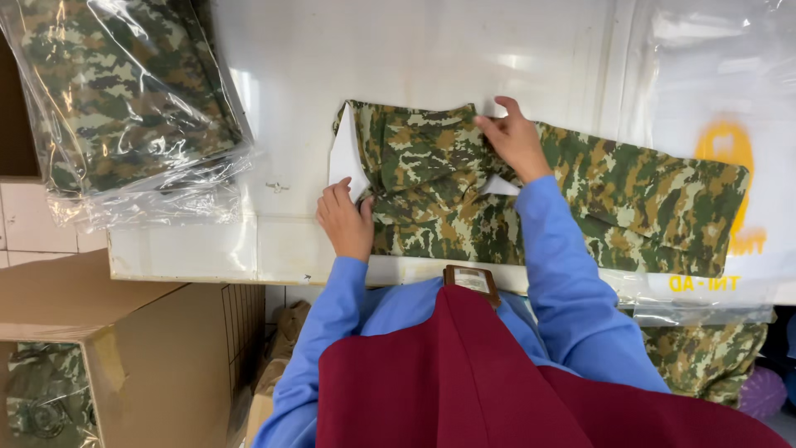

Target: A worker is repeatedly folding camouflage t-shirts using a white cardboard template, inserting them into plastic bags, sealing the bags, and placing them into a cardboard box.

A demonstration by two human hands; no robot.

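Lying flat across the middle of the frame on the white desk (431,50): a camouflage shirt (630,199), collar end toward centre-left, white card insert (344,158) showing at its left edge. Pressing down at centre-left, the left hand (344,220), fingers curled loosely at the shirt's edge beside the card, touching rather than gripping. Pinching a fold of the collar at upper centre, the right hand (516,139), fingers closed on cloth. Sitting upper left, bagged camouflage garments (116,99); lower left, a cardboard box (124,348).
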